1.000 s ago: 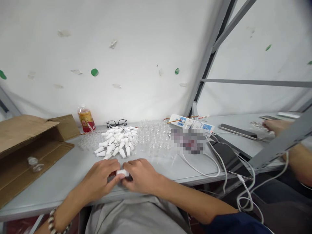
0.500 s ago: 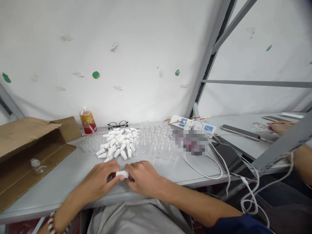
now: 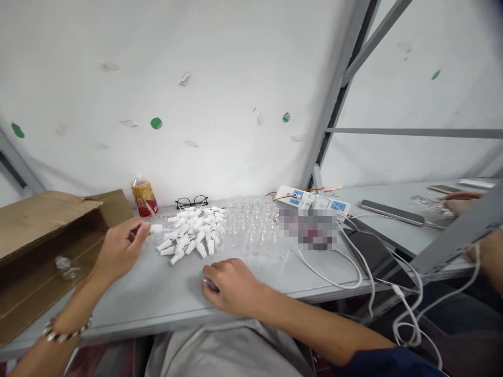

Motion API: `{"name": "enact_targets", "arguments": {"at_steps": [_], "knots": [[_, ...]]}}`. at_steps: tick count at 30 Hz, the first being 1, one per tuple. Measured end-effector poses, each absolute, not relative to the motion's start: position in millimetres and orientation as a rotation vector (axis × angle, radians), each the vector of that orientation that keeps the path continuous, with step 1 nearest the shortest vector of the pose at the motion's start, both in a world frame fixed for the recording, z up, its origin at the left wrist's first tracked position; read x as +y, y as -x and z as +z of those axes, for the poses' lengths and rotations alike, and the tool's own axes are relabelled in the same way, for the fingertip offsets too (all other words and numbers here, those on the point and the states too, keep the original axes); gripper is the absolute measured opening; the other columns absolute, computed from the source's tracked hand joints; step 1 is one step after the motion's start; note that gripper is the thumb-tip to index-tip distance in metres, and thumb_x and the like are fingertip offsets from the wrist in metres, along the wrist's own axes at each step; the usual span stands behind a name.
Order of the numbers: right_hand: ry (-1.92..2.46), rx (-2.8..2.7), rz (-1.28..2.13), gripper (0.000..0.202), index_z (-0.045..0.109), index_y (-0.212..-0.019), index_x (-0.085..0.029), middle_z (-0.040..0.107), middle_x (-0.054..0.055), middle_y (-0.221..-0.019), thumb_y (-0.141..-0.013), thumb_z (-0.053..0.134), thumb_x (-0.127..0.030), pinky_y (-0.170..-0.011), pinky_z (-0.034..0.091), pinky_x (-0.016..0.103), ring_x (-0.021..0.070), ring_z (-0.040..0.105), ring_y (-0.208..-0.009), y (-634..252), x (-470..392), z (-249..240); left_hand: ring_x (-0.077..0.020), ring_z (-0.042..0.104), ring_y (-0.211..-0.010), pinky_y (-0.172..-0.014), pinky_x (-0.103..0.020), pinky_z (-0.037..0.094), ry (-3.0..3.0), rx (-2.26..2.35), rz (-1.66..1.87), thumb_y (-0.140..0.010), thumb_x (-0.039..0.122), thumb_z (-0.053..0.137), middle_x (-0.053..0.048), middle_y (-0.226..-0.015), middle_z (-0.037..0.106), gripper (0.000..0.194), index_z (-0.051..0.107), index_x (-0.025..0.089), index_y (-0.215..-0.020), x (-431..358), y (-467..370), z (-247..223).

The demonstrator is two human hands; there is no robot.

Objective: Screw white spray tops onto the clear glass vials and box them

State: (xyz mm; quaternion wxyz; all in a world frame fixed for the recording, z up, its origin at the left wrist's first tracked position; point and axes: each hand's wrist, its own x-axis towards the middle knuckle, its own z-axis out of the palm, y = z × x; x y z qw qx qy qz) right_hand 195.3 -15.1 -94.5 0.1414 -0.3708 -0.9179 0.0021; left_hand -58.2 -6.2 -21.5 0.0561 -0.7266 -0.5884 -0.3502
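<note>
My left hand (image 3: 122, 248) is out over the left end of a loose pile of white nozzle-like caps (image 3: 192, 230). Its thumb and fingers pinch one white cap (image 3: 156, 229), which points right toward the pile. Closer to the table's front edge, my right hand (image 3: 231, 287) rests with curled fingers around a small clear bottle (image 3: 210, 284); only a bit of it shows. Beyond and to the right of the caps stand rows of clear small bottles (image 3: 251, 220).
An open cardboard box (image 3: 43, 220) lies at the left, with a clear piece (image 3: 65, 267) inside. Behind are a red-yellow container (image 3: 144, 198), glasses (image 3: 191, 202) and a power strip (image 3: 310, 200). White cables (image 3: 334, 285) hang at right, near another person's hand (image 3: 461, 201).
My left hand has left the right hand and moved left and away from me, to the pile's left end. My right hand has stayed nearly in place with the clear bottle.
</note>
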Motion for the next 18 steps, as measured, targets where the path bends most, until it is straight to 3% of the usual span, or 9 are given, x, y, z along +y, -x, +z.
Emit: {"name": "enact_targets", "arguments": {"at_steps": [4, 9, 18], "knots": [[1.076, -2.653, 0.017, 0.016, 0.062, -0.081, -0.017, 0.070, 0.004, -0.077, -0.086, 0.052, -0.029, -0.053, 0.023, 0.027, 0.0151, 0.061, -0.060, -195, -15, -94, -0.0130, 0.051, -0.066, -0.062, -0.023, 0.037, 2.169, -1.570, -0.873, -0.094, 0.044, 0.042, -0.002, -0.078, 0.061, 0.034, 0.057, 0.016, -0.083, 27, 34, -12], [1.083, -2.663, 0.015, 0.016, 0.064, -0.083, -0.017, 0.070, 0.004, -0.076, -0.086, 0.051, -0.027, -0.054, 0.024, 0.027, 0.0145, 0.058, -0.059, -196, -15, -93, -0.0141, 0.061, -0.072, -0.056, -0.023, 0.036, 2.175, -1.449, -0.816, -0.096, 0.039, 0.041, -0.005, -0.102, 0.068, 0.031, 0.063, 0.018, -0.100, 64, 13, -35], [1.052, -2.668, -0.004, 0.018, 0.063, -0.084, -0.017, 0.070, 0.004, -0.077, -0.088, 0.048, -0.027, -0.055, 0.025, 0.028, 0.0152, 0.061, -0.062, -196, -16, -93, -0.0169, 0.063, -0.079, -0.061, -0.025, 0.040, 2.297, -1.404, -0.709, -0.095, 0.033, 0.047, -0.007, -0.106, 0.067, 0.025, 0.064, 0.019, -0.106, 66, 11, -57]]}}
